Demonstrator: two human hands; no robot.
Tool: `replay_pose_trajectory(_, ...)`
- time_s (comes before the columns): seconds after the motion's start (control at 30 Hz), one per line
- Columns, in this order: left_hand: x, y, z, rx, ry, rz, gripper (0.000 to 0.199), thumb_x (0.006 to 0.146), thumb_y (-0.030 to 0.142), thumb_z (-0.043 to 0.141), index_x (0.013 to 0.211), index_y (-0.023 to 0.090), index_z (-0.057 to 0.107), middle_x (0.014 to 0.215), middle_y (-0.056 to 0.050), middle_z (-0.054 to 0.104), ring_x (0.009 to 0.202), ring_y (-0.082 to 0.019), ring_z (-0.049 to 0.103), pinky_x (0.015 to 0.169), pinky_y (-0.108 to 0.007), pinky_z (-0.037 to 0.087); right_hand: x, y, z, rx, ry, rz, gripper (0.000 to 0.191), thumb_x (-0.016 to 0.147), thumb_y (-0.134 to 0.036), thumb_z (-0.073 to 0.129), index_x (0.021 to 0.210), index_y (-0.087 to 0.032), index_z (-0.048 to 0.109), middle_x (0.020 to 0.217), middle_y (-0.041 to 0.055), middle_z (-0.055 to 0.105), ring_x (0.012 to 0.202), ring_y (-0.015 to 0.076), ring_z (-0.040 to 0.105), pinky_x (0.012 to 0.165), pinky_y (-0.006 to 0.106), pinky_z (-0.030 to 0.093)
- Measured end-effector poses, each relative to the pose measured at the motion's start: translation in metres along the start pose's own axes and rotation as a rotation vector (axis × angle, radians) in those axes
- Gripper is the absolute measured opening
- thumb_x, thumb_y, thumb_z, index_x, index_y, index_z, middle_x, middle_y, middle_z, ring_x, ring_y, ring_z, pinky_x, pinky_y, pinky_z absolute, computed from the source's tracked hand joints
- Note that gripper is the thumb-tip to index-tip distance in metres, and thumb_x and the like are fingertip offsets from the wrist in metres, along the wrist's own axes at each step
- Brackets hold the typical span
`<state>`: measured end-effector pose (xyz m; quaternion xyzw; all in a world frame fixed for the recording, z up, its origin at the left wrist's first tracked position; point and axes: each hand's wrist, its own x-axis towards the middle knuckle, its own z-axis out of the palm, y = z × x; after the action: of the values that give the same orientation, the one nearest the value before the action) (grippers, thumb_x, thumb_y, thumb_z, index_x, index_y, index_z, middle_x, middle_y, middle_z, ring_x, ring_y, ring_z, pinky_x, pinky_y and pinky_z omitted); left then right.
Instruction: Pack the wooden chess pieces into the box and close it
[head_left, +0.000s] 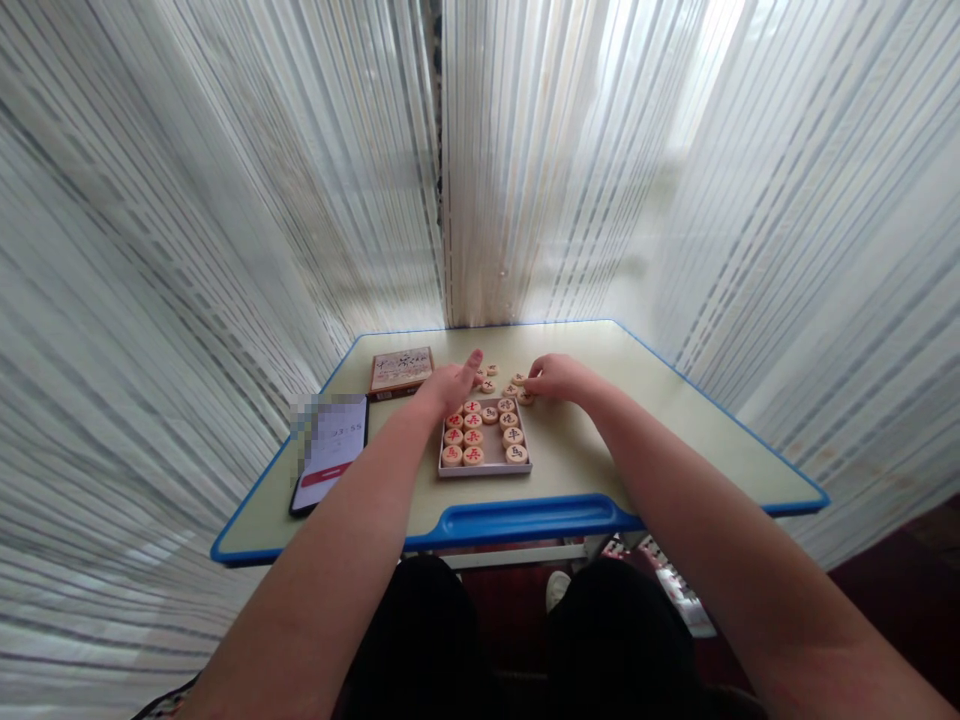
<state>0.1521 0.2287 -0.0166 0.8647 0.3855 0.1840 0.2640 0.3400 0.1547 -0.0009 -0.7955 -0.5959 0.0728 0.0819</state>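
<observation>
A shallow open box (486, 471) of xiangqi pieces lies on the table in front of me. Red-lettered pieces (472, 438) fill its left two columns; black-lettered pieces (512, 436) stand along its right side, and one black-lettered piece (490, 413) sits near the top middle. My left hand (448, 386) hovers at the box's far left corner, thumb raised and apart, its other fingers partly hidden. Beyond the box lie several loose pieces (488, 385). At the right of these, my right hand (556, 378) has its fingertips closed on a xiangqi piece (519, 379).
A box lid (403, 370) with printed characters lies at the back left. A phone (330, 455) showing a timer is near the left table edge. The pale table (675, 450) has a blue rim and a front pen groove (529, 514). Striped curtains (517, 170) hang behind.
</observation>
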Motion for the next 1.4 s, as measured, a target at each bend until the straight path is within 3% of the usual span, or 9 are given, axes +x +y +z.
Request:
replay_pose_trajectory(0.2,0.001,-0.005,0.002,-0.130,0.070,-0.047,0.076,0.077,0.068,0.017,0.084,0.015,0.071,0.095,-0.011,0.068,0.092,-0.025,0.058,0.087,-0.035,0.037,0.000,0.001,0.001,-0.012,0.028,0.004,0.031,0.069,-0.043,0.057,0.083,-0.018,0.069,0.084,0.0081,0.068,0.073,0.0181,0.058,0.056,0.024,0.039)
replay_pose_trajectory(0.37,0.003,-0.007,0.006,-0.283,0.080,-0.062,0.073,0.077,0.067,0.021,0.080,0.014,0.071,0.094,-0.013,0.067,0.092,-0.025,0.058,0.085,-0.035,0.039,0.001,0.000,0.005,0.037,0.154,-0.048,0.028,0.075,-0.038,0.052,0.086,-0.019,0.069,0.085,0.0067,0.067,0.073,0.0170,0.057,0.059,0.024,0.039)
replay_pose_trajectory(0.5,0.003,-0.005,0.006,-0.318,0.029,-0.047,0.071,0.079,0.065,0.021,0.081,0.014,0.071,0.095,-0.012,0.068,0.097,-0.025,0.057,0.090,-0.037,0.036,0.001,-0.005,0.013,0.104,0.247,-0.299,0.023,0.076,-0.024,0.051,0.089,-0.021,0.070,0.090,0.0052,0.064,0.078,0.0154,0.056,0.073,0.026,0.040)
replay_pose_trajectory(0.63,0.003,-0.002,0.005,-0.346,-0.030,-0.037,0.071,0.079,0.064,0.021,0.083,0.014,0.071,0.097,-0.011,0.068,0.100,-0.025,0.055,0.093,-0.037,0.035,0.003,-0.008,0.021,0.092,0.215,-0.497,0.024,0.077,-0.021,0.052,0.092,-0.024,0.070,0.098,0.0037,0.064,0.088,0.0169,0.053,0.088,0.032,0.033)
replay_pose_trajectory(0.73,0.003,0.000,0.005,-0.357,-0.013,-0.055,0.073,0.079,0.065,0.020,0.082,0.013,0.070,0.097,-0.012,0.067,0.098,-0.024,0.056,0.091,-0.035,0.036,0.006,-0.008,0.024,0.078,0.186,-0.482,0.021,0.077,-0.026,0.053,0.088,-0.024,0.071,0.096,0.0028,0.066,0.087,0.0174,0.052,0.089,0.033,0.032)
replay_pose_trajectory(0.9,0.003,0.001,0.005,-0.311,0.007,-0.078,0.076,0.079,0.065,0.017,0.081,0.011,0.070,0.094,-0.013,0.068,0.095,-0.024,0.057,0.089,-0.035,0.037,0.009,-0.008,0.026,0.071,0.254,-0.356,0.022,0.079,-0.030,0.051,0.081,-0.020,0.071,0.081,0.0044,0.069,0.086,0.0207,0.050,0.078,0.030,0.038)
replay_pose_trajectory(1.17,0.000,0.003,0.001,-0.246,-0.048,-0.067,0.076,0.079,0.064,0.014,0.083,0.013,0.070,0.097,-0.010,0.068,0.101,-0.024,0.055,0.094,-0.035,0.034,0.008,-0.008,0.027,0.080,0.240,-0.498,0.027,0.079,-0.032,0.052,0.099,-0.022,0.067,0.098,0.0038,0.067,0.088,0.0182,0.051,0.086,0.031,0.035)
replay_pose_trajectory(1.27,0.000,0.003,0.001,-0.243,-0.037,-0.064,0.074,0.080,0.063,0.015,0.082,0.014,0.070,0.097,-0.010,0.067,0.102,-0.024,0.055,0.094,-0.035,0.033,0.008,-0.008,0.028,0.061,0.204,-0.452,0.024,0.078,-0.034,0.053,0.090,-0.021,0.070,0.088,0.0044,0.069,0.086,0.0201,0.051,0.082,0.032,0.037)
replay_pose_trajectory(1.4,0.002,0.000,0.003,-0.267,-0.024,-0.061,0.071,0.079,0.063,0.018,0.078,0.015,0.070,0.093,-0.010,0.068,0.099,-0.024,0.056,0.093,-0.036,0.034,0.007,-0.010,0.028,0.130,0.224,-0.397,0.026,0.072,-0.030,0.059,0.096,-0.021,0.067,0.084,0.0034,0.068,0.084,0.0197,0.050,0.080,0.032,0.039)
